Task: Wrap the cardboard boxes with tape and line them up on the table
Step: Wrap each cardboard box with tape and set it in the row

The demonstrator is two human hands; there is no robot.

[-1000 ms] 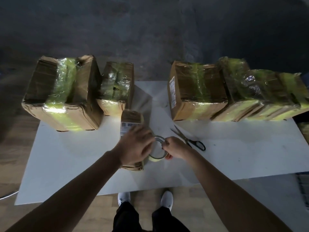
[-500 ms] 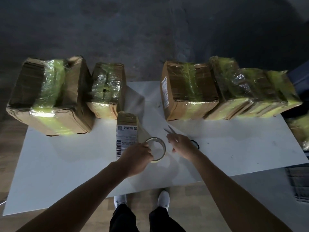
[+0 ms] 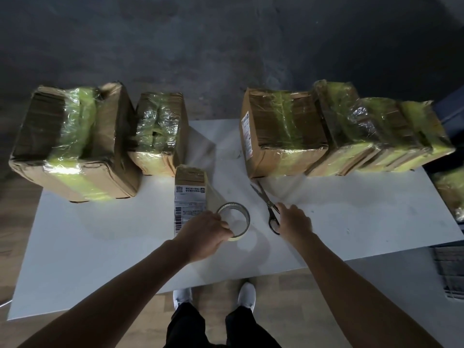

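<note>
A small cardboard box with a white shipping label lies on the white table in front of me. A strip of clear tape runs from its right side down to the tape roll. My left hand grips the roll's near-left rim, beside the box. Over the handles of the scissors hovers my right hand, fingers loosely spread and touching them; whether it grips them is unclear.
Taped boxes line the table's far edge: a big box and a smaller one on the left, another box with several more on the right. Another wrapped bundle sits off the right edge.
My right hand let go of the tape roll and moved right to the scissors. My left hand slid off the small box onto the roll, uncovering the label.
</note>
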